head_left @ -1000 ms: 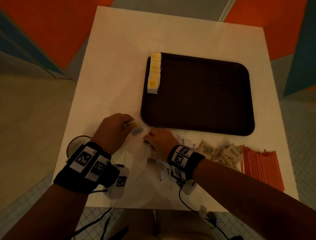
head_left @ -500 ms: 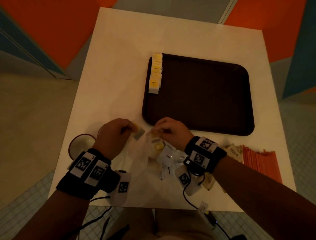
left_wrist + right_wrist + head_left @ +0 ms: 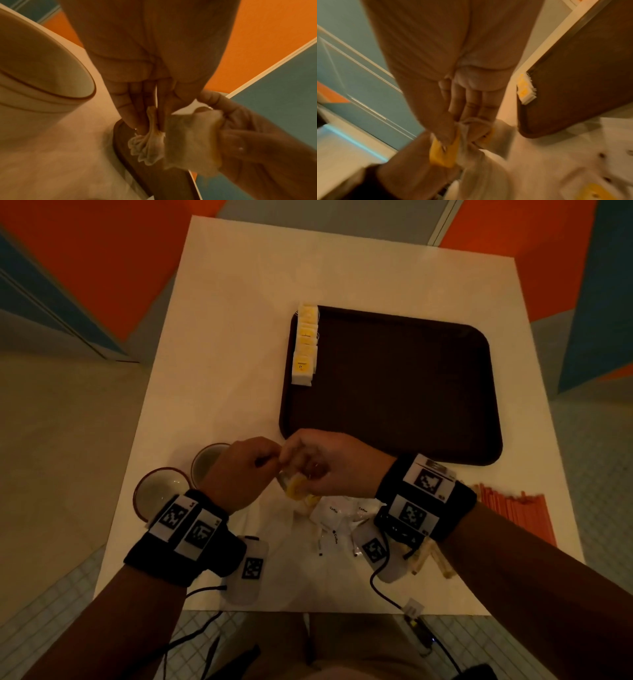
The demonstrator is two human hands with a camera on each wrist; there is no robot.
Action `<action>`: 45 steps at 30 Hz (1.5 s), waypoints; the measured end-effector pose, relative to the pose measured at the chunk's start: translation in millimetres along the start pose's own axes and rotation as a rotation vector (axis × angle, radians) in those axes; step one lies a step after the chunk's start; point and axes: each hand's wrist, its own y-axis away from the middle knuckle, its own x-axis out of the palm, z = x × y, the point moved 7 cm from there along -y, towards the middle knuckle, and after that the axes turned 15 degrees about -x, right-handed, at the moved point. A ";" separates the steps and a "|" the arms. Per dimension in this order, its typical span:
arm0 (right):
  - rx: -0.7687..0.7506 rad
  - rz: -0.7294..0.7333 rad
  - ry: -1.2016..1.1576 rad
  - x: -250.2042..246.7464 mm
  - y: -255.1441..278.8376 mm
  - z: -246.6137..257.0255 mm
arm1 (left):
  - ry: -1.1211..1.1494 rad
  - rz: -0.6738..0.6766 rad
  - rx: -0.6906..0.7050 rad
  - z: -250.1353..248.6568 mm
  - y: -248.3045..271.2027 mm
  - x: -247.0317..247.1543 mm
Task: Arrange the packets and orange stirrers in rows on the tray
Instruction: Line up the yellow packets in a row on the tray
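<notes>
1. While working at the near edge of the table (image 3: 219, 405), brings both hands together on one clear bag (image 3: 190, 136), after holding them apart over the loose pile a second ago.
2. Pinches the bag's crumpled mouth in the fingers of the left hand (image 3: 239, 470); clamps the right hand (image 3: 335, 463) round its body, with bagged yellow packets (image 3: 298, 489) showing through the plastic.
3. Appears, judging by the opposed grips, about to pull the bag open and free more stock for the tray.
4. Leaves white coffee packets (image 3: 334, 513) heaped by the right wrist, tan packets (image 3: 442, 565) beneath it, and orange stirrers (image 3: 513, 508) lying further right, all on the table and off the tray as before.
5. Passes two cups (image 3: 161, 491) standing just left of the left hand.
6. Shows, beyond the hands, the brown tray (image 3: 394, 392) bare except for one row of yellow packets (image 3: 305, 347) overlapping along its far left edge, no longer than a second ago.
7. Points to a task barely begun: one row started, coffee packets and stirrers not yet placed.
</notes>
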 end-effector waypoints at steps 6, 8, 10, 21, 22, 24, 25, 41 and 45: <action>-0.045 -0.063 0.111 -7.9 1.4 5.6 | 0.128 0.073 0.020 6.2 3.6 1.4; -0.045 -0.116 0.139 -10.2 2.1 2.5 | 0.155 0.091 -0.027 8.8 3.3 2.2; -0.074 -0.184 0.176 -11.3 2.0 1.2 | 0.148 0.126 -0.055 9.3 3.6 4.4; -0.080 -0.368 0.109 -12.4 4.8 -5.9 | 0.158 0.051 -0.107 8.1 9.1 -0.1; -0.066 -0.377 0.117 -13.1 7.2 -8.3 | 0.092 0.015 -0.100 11.0 8.6 -0.6; 0.004 -0.325 0.248 -12.7 13.3 -16.7 | -0.014 -0.038 -0.065 16.8 9.9 -0.9; 0.054 -0.211 0.348 -6.5 16.2 -23.1 | -0.041 -0.056 -0.053 20.3 11.6 -1.1; 0.043 0.216 0.700 75.1 26.3 -54.0 | -0.011 -0.033 -0.117 39.5 27.5 -3.5; 0.130 0.028 0.373 38.8 13.2 -57.2 | 0.013 -0.030 -0.113 41.4 26.0 -5.9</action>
